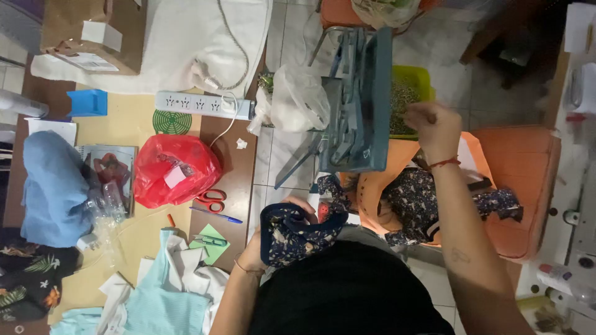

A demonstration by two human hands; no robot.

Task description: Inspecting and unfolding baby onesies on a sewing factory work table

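Observation:
My left hand grips a piece of dark navy floral fabric close to my body, just right of the brown table. My right hand reaches out to a yellow-green tub filled with small metal pieces, fingers pinched at its edge; what they hold is too small to tell. A blue-grey metal press machine stands between my two hands. More navy floral fabric lies on an orange stool under my right forearm.
On the table at left lie a red plastic bag, red-handled scissors, a blue pen, a white power strip, light blue garments and a cardboard box. A clear plastic bag sits beside the machine.

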